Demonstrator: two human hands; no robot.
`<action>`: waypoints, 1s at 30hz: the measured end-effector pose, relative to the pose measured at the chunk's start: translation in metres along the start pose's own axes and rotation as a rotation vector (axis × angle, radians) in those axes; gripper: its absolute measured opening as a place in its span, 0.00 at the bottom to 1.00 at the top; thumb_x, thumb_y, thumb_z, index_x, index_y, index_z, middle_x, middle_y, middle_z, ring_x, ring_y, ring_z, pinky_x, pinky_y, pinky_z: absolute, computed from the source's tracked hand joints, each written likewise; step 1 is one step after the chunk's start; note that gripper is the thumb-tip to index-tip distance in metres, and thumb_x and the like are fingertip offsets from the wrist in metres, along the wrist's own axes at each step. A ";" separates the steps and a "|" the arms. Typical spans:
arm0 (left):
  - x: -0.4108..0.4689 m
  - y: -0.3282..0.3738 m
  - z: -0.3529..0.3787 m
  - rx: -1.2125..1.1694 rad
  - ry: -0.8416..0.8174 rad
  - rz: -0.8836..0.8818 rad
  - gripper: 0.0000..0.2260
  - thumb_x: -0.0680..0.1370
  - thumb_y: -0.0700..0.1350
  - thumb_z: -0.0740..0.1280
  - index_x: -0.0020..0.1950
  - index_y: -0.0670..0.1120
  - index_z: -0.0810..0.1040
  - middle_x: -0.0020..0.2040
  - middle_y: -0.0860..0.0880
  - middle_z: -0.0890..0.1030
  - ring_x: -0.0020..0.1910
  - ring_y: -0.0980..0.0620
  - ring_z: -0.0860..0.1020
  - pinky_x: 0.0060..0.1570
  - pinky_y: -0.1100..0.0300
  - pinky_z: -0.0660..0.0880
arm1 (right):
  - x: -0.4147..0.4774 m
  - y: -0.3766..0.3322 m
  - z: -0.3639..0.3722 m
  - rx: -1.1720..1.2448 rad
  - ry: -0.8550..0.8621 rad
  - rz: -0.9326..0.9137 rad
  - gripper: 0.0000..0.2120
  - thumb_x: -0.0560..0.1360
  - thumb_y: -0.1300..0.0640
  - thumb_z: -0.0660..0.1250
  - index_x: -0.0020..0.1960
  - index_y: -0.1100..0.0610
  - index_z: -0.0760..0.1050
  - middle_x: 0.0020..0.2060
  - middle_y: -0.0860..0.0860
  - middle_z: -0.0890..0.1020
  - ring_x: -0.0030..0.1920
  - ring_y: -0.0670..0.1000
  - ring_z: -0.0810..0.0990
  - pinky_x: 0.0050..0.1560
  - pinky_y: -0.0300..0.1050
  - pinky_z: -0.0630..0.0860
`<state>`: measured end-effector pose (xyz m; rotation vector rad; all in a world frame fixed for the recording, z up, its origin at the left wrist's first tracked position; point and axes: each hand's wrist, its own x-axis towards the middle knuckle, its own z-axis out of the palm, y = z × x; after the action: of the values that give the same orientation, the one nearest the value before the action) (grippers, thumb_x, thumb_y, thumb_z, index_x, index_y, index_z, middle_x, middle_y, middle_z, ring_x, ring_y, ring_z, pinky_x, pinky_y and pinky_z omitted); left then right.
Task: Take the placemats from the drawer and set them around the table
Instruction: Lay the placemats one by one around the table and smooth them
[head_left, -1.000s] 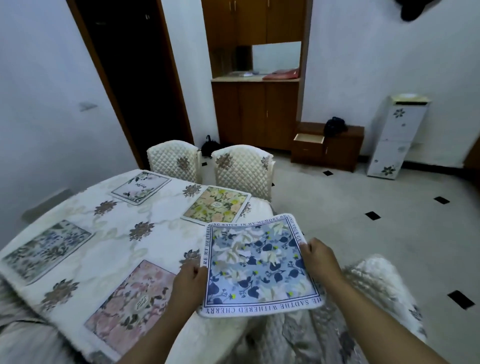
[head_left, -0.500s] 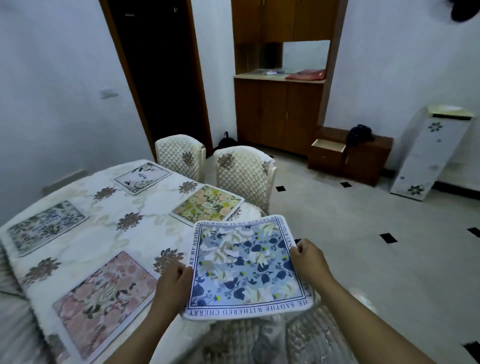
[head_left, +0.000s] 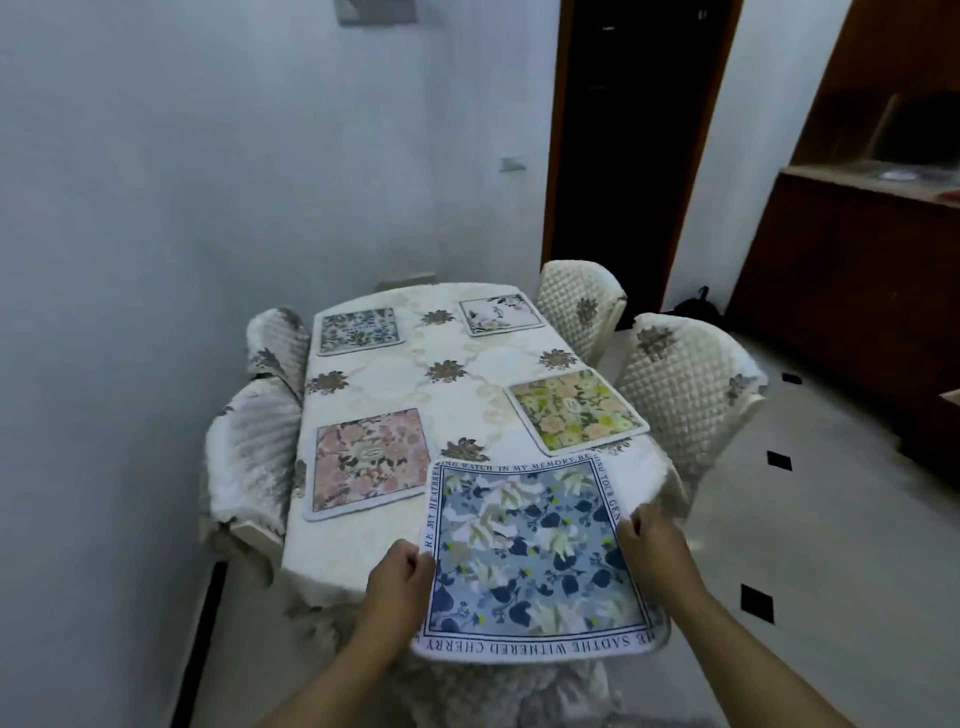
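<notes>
Pale blue-grey walls close in a dining corner, with a dark doorway (head_left: 634, 130) and a wooden cabinet (head_left: 857, 249) to the right. The light floor is set with small black diamond tiles (head_left: 779, 460). A table (head_left: 467, 395) under a cream cloth with brown flower motifs stands lengthwise in front of the person. Two quilted chairs stand on its right side (head_left: 582, 306) (head_left: 680, 384) and two on its left (head_left: 275, 343) (head_left: 249, 457).

Four placemats already lie flat on the cloth:
- a pink floral placemat (head_left: 369, 462) near left
- a yellow-green placemat (head_left: 576, 410) near right
- a blue-grey placemat (head_left: 358, 330) far left
- a white placemat (head_left: 498, 314) far right

The person holds a fifth one, the blue floral placemat (head_left: 535, 561) with lettering round its border, spread flat at the near end of the table. Its far edge reaches over the cloth, just in front of the pink mat's near right corner. Its near edge hangs out past the table end towards the person. Whether it touches the cloth cannot be told.

The left hand (head_left: 400, 577) grips the mat's left edge about halfway along, with its fingers curled and the knuckles up. The right hand (head_left: 654, 545) grips the right edge slightly farther from the person, its fingers also curled round the rim. The mat stretches between the two hands. The fingertips beneath it are hidden.
</notes>
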<state>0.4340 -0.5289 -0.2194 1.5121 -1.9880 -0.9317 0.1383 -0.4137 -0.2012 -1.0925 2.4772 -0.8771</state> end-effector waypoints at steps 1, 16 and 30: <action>-0.002 -0.004 0.002 0.014 -0.001 0.001 0.15 0.81 0.48 0.60 0.36 0.47 0.62 0.31 0.50 0.66 0.30 0.53 0.65 0.30 0.55 0.59 | 0.005 0.000 0.005 0.008 -0.012 -0.004 0.16 0.78 0.58 0.61 0.34 0.54 0.59 0.27 0.51 0.66 0.29 0.51 0.65 0.31 0.47 0.58; 0.091 -0.061 0.133 -0.031 0.029 -0.319 0.16 0.82 0.45 0.59 0.36 0.46 0.60 0.33 0.48 0.65 0.31 0.52 0.64 0.31 0.55 0.60 | 0.154 0.058 0.099 -0.173 -0.282 -0.022 0.12 0.82 0.55 0.56 0.42 0.60 0.64 0.31 0.55 0.73 0.36 0.58 0.75 0.38 0.50 0.71; 0.146 -0.082 0.185 0.460 0.173 -0.375 0.12 0.70 0.53 0.59 0.33 0.47 0.70 0.43 0.47 0.74 0.44 0.43 0.71 0.44 0.52 0.69 | 0.256 0.108 0.173 -0.292 -0.303 -0.255 0.11 0.78 0.52 0.57 0.38 0.54 0.64 0.32 0.50 0.70 0.32 0.52 0.70 0.31 0.48 0.66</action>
<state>0.3129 -0.6393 -0.4080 2.1920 -1.9100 -0.4617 -0.0094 -0.6187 -0.4089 -1.5378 2.2876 -0.3761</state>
